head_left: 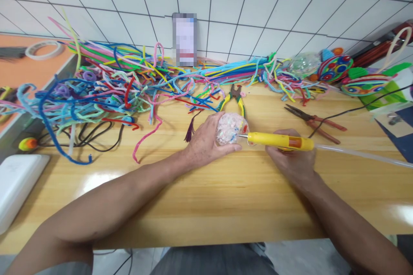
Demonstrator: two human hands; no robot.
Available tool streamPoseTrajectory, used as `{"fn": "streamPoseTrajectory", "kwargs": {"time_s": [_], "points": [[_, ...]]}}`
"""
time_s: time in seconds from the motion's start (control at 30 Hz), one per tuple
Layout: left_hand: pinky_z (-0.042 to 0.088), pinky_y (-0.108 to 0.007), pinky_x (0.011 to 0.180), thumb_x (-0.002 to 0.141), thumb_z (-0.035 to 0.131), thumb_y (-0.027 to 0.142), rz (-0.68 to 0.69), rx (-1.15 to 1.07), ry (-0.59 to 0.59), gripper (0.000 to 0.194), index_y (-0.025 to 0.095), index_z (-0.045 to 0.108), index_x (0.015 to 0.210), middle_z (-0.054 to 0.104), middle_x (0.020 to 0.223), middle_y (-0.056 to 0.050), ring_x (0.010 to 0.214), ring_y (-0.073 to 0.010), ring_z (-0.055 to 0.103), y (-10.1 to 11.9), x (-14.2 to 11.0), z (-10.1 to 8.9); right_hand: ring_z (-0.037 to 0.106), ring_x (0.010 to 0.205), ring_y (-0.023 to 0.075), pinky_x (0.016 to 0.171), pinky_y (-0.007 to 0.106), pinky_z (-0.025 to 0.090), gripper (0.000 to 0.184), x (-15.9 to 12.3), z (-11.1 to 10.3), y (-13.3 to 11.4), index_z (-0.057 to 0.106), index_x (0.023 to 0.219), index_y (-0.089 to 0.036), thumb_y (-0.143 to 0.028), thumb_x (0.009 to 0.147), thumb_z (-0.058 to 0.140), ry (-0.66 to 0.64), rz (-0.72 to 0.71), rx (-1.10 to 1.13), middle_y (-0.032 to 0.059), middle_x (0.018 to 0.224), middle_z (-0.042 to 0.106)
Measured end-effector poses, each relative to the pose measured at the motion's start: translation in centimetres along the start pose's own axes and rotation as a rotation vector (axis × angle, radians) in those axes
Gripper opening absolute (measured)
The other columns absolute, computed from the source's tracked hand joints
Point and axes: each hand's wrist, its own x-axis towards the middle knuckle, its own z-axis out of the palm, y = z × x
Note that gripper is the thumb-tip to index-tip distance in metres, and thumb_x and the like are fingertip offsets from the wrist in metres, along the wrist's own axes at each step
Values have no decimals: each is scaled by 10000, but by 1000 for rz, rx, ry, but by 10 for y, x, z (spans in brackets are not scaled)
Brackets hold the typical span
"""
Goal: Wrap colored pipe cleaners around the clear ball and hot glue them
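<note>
My left hand point(206, 142) is closed around the left side of a clear ball point(230, 129) with pale, speckled filling and a few red and blue bits. In my right hand point(292, 159) is a yellow hot glue gun point(269, 139), its metal nozzle pointing left at the ball's right side. Whether the nozzle touches the ball I cannot tell. A long clear glue stick point(358, 154) sticks out of the back of the gun. Just behind the ball lie green-and-yellow pliers point(235, 99), partly hidden by it. A dark purple tassel point(191, 129) lies beside my left hand.
Tangled pipe cleaners point(97, 90) spread along the back and left. A phone point(185, 39) leans on the tiled wall. Red-handled long-nose pliers point(314, 122) lie right, near a black cord point(361, 107). Colourful fish-shaped crafts point(364, 85) stand back right; a white box-like object point(21, 184) sits left.
</note>
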Motion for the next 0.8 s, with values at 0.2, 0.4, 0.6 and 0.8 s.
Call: {"fn": "streamPoseTrajectory", "kwargs": {"time_s": [0.2, 0.4, 0.6, 0.8], "points": [[430, -618, 1250, 808, 832, 653, -3, 3, -4, 1014, 190, 359, 1576, 526, 1572, -224, 1483, -409, 523, 0, 0, 0, 686, 592, 212, 521, 322, 550, 183, 4, 1, 1, 622, 871, -282, -193, 713, 639, 11, -58, 17, -4, 747, 711], [426, -626, 1251, 809, 827, 664, 0, 4, -14, 1018, 192, 353, 1577, 518, 1580, -230, 1488, -412, 518, 0, 0, -1, 645, 529, 184, 489, 297, 531, 170, 2, -2, 0, 613, 879, -286, -225, 728, 660, -4, -48, -13, -27, 703, 696], [431, -625, 1247, 807, 827, 668, 3, -3, -6, 1009, 199, 365, 1572, 534, 1565, -220, 1483, -411, 521, 0, 0, 0, 623, 499, 170, 476, 293, 543, 179, -4, 0, 6, 651, 906, -270, -239, 733, 681, -8, -54, -27, -30, 700, 708], [437, -622, 1242, 804, 829, 668, 2, -1, 5, 1018, 169, 369, 1563, 537, 1559, -239, 1471, -418, 534, 0, 0, 1, 608, 486, 166, 456, 286, 524, 184, -2, -2, 1, 664, 907, -282, -229, 731, 664, -11, -35, -30, -31, 678, 701]]}}
